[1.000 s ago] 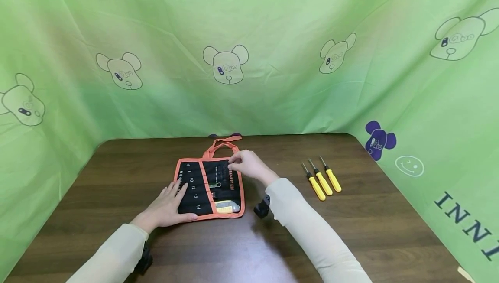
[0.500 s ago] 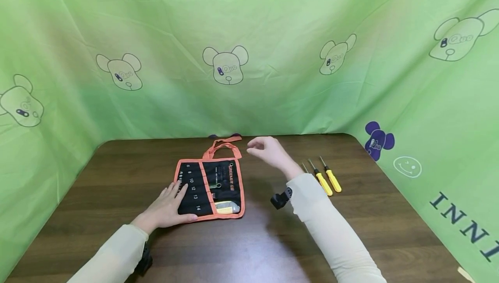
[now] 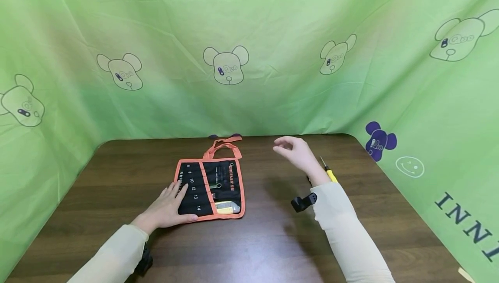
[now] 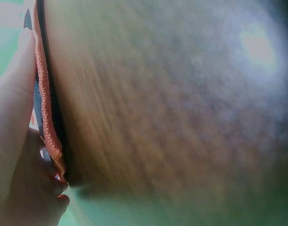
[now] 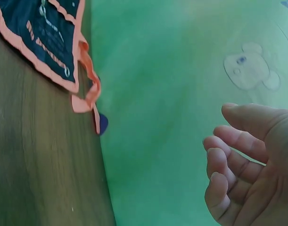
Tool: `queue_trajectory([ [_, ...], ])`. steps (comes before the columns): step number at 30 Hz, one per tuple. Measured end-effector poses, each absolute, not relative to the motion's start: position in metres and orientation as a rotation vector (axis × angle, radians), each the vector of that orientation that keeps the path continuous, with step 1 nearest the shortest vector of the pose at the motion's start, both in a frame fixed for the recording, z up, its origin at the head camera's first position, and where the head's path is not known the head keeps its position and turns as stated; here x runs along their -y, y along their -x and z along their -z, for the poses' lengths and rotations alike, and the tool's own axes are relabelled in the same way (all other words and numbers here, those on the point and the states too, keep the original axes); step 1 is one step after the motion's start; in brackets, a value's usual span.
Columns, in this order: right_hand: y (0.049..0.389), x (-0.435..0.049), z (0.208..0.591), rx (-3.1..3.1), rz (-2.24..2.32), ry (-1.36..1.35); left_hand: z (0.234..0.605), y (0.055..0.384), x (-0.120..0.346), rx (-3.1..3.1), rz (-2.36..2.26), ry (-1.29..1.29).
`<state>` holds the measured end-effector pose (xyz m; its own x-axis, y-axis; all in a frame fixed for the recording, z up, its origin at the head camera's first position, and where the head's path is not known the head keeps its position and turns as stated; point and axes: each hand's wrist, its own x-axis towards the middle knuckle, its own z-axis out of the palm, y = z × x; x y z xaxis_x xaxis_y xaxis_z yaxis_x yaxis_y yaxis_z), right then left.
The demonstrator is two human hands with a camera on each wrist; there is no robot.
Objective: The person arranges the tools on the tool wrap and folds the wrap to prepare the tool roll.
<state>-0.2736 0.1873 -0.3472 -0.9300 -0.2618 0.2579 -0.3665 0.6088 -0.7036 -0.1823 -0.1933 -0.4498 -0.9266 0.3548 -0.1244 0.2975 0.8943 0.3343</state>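
A black tool pouch with orange edging lies flat on the table, its left pockets printed with numbers. My left hand rests spread on its lower left part. In the left wrist view, the thumb lies along the pouch's orange edge. A yellow and grey tool and a small ring-ended metal piece show in the pouch. My right hand hovers above the table right of the pouch, fingers loosely bent and holding nothing. Behind its wrist, a yellow-handled screwdriver is partly hidden.
Orange straps extend from the pouch's top towards the table's back edge. A green printed curtain hangs behind and beside the brown wooden table. The right forearm hides most of what lies near the screwdriver.
My right hand has left the pouch's upper right corner and moved right through the air, its arm now covering most of the three yellow screwdrivers. The left hand stays put.
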Motion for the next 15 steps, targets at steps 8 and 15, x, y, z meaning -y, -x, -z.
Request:
queue_trajectory([
  [8,0.267,-0.219,0.354,2.667,-1.258,-0.411,0.45,0.183,0.193,-2.889,-0.473,-0.524],
  [15,0.258,-0.239,0.365,2.679,-1.192,-0.35,0.45,0.182,0.193,-2.887,-0.467,-0.518],
])
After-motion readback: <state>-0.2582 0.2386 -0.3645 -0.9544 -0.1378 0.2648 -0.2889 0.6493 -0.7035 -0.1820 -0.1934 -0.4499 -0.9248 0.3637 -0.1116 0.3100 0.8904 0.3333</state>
